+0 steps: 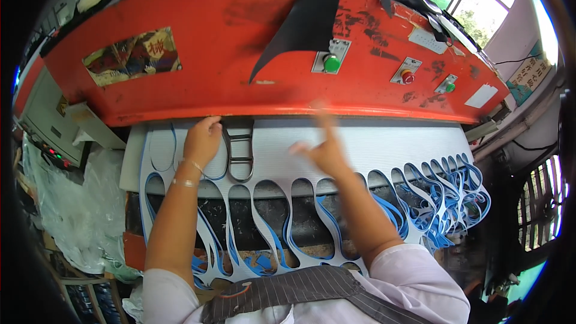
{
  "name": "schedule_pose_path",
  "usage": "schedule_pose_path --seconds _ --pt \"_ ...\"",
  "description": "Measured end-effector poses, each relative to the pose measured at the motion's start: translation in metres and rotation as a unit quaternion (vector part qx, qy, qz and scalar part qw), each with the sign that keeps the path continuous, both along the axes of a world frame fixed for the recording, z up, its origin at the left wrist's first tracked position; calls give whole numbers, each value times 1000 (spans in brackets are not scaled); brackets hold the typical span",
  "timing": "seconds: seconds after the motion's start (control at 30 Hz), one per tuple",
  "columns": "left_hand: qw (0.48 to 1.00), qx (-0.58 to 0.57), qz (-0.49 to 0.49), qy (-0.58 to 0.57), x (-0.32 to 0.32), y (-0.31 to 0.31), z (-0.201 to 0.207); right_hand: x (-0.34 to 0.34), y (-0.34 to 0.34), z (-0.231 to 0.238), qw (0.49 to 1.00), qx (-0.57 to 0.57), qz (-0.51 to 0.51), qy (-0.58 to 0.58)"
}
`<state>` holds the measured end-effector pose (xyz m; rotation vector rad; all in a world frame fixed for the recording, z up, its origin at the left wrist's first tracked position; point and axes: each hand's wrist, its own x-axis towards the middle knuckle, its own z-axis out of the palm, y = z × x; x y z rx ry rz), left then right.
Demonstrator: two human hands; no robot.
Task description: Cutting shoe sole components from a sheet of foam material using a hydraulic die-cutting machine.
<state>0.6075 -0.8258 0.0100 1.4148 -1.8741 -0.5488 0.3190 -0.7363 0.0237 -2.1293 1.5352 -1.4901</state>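
Observation:
A metal cutting die, an oblong frame with crossbars, stands on a white ribbed sheet with a blue underside. Its far end runs under the edge of the red machine. My left hand is just left of the die, fingers bent and close together at the machine's lower edge. Whatever those fingertips grip, if anything, is hidden. Smeared by motion, my right hand hovers over the sheet to the right of the die. Its thumb and forefinger are apart, and nothing shows in it.
Across the far side spans the red machine beam, with a green button, a red button and black material hanging over it. Looping sheet offcuts hang at the near edge. Clear plastic lies left.

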Motion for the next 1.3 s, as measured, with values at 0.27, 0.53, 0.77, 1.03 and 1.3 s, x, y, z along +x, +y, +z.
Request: schedule_pose_path --seconds 0.27,0.53,0.77,1.03,1.3 --pt "960 -113 -254 35 -183 46 87 -378 -27 104 749 -286 -582 -138" --pt "964 -208 -155 -64 -249 29 144 -405 -18 145 796 -158 -566 -141" --pt "999 -25 3 -21 -121 143 65 -187 108 125 995 -55 -75 -34" --pt "979 -38 -24 -198 -74 257 5 -40 121 103 887 67 398 224" --pt "994 -3 27 -107 -81 263 11 53 84 85 864 98 474 139"
